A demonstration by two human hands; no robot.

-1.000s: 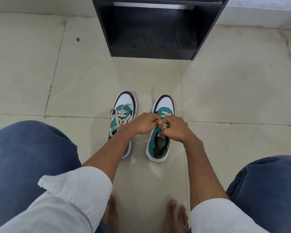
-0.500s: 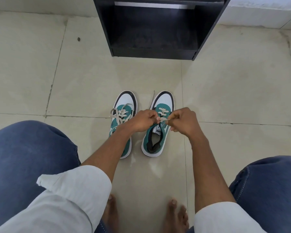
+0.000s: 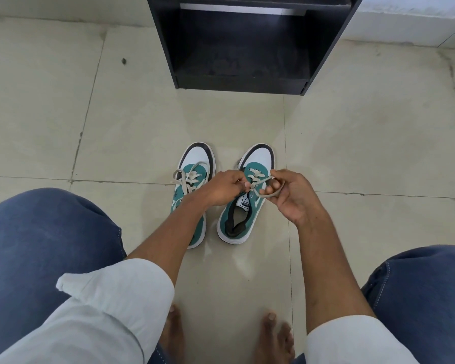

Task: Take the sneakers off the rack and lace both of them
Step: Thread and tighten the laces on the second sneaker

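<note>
Two teal and white sneakers stand side by side on the tiled floor, toes pointing away from me. The left sneaker (image 3: pixel 195 164) has cream laces lying in loose loops over its tongue; my left forearm crosses its heel. The right sneaker (image 3: pixel 247 214) is laced partway up. My left hand (image 3: pixel 223 189) pinches the lace just above its tongue. My right hand (image 3: pixel 290 195) holds a loop of the same cream lace (image 3: pixel 272 191) wound around its fingers, to the right of the shoe.
A black open rack (image 3: pixel 247 46) stands on the floor straight ahead, its lower shelf bare. My knees in blue jeans frame the view left and right. My bare feet (image 3: pixel 273 337) rest on the tiles near me.
My right hand has drawn away from the left to the right and turned, pulling out a loop of lace. The right sneaker has turned and shifted a little.
</note>
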